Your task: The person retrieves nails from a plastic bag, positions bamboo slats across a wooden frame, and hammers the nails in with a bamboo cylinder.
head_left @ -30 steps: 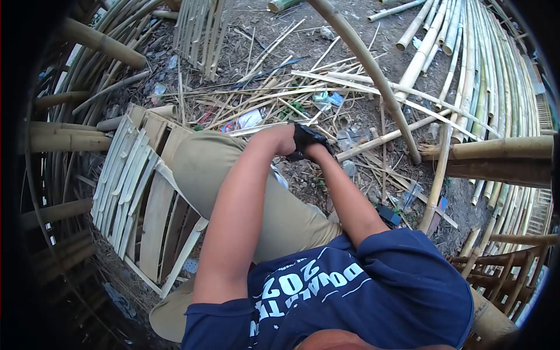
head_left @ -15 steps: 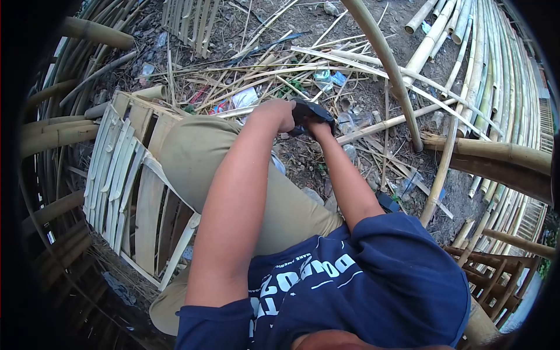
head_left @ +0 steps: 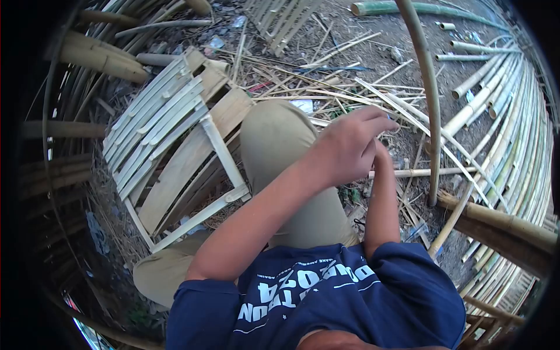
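Close below the camera, a navy shirt (head_left: 326,291) with white lettering spreads over the lap, and a knee in khaki trousers (head_left: 277,131) rises ahead of it. The left hand (head_left: 356,143) reaches across in front of the right wrist, its fingers bent and pointing right; its palm is turned away, so whether it grips anything cannot be told. The right hand is hidden behind it, its state unseen.

Behind the right forearm (head_left: 383,201) lies the nearest piece, a thin bamboo pole (head_left: 429,172) on the ground. Its long axis runs nearly level from left to right, the right end meeting pale split strips (head_left: 420,119) that slant from far left to near right.

Left of the knee sits a slatted panel (head_left: 175,146), tilted, its slats running from near left to far right. Right of the hands, a curved pole (head_left: 429,87) stands across the view, bowed and close to upright. Farther right, long bamboo poles (head_left: 513,151) fan out side by side. At the far edge, a green pole (head_left: 408,8) lies almost crosswise.
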`<state>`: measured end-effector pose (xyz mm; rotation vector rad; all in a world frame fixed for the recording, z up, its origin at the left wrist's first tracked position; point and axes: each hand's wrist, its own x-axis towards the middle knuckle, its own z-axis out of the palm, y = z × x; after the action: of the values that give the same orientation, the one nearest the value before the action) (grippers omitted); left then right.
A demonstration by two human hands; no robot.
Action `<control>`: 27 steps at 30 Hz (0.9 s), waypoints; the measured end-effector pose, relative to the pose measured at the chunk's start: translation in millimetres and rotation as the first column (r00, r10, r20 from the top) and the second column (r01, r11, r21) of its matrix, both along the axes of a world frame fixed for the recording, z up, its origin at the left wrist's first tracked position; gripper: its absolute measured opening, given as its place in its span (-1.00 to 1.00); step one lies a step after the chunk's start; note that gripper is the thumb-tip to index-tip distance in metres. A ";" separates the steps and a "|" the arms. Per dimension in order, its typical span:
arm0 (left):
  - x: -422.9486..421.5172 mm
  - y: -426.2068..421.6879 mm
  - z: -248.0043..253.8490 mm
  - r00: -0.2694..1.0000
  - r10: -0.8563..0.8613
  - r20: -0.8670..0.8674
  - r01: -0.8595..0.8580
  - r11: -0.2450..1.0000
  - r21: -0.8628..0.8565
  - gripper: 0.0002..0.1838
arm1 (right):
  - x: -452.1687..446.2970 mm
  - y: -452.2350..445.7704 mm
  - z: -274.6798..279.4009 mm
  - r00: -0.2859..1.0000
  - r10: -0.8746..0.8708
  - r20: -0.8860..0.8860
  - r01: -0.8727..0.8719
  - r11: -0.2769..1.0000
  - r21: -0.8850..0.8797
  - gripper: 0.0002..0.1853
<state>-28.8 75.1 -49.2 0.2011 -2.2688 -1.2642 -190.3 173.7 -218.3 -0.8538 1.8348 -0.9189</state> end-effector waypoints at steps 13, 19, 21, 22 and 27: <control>270.3 -33.8 61.0 0.788 0.577 0.213 -0.615 0.731 0.295 -0.57 | 237.3 -124.3 232.0 0.871 0.490 0.022 -0.404 0.741 -0.536 -0.80; 345.9 -38.2 38.4 0.641 0.721 0.262 -0.761 0.551 0.343 -0.80 | 298.0 -153.5 209.6 0.759 0.636 -0.139 -0.581 0.566 -0.585 -0.80; 360.7 -34.9 40.5 0.548 0.778 0.308 -0.837 0.504 0.215 -0.82 | 289.6 -168.6 210.6 0.819 0.560 -0.122 -0.563 0.744 -0.360 -0.70; 367.3 -35.6 40.0 0.534 0.793 0.294 -0.845 0.487 0.219 -0.81 | 277.6 -181.0 199.0 0.840 0.449 -0.304 -0.532 0.792 -0.299 -0.68; 385.7 -29.0 43.7 0.571 0.790 0.222 -0.806 0.489 0.334 -0.82 | 183.9 -236.2 38.8 0.642 0.405 -0.651 -0.143 0.897 0.418 -0.77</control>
<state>356.9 46.1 -5.5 1.2968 -1.5073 -1.1334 -6.4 -62.5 -179.5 -1.3644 2.3331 -0.0078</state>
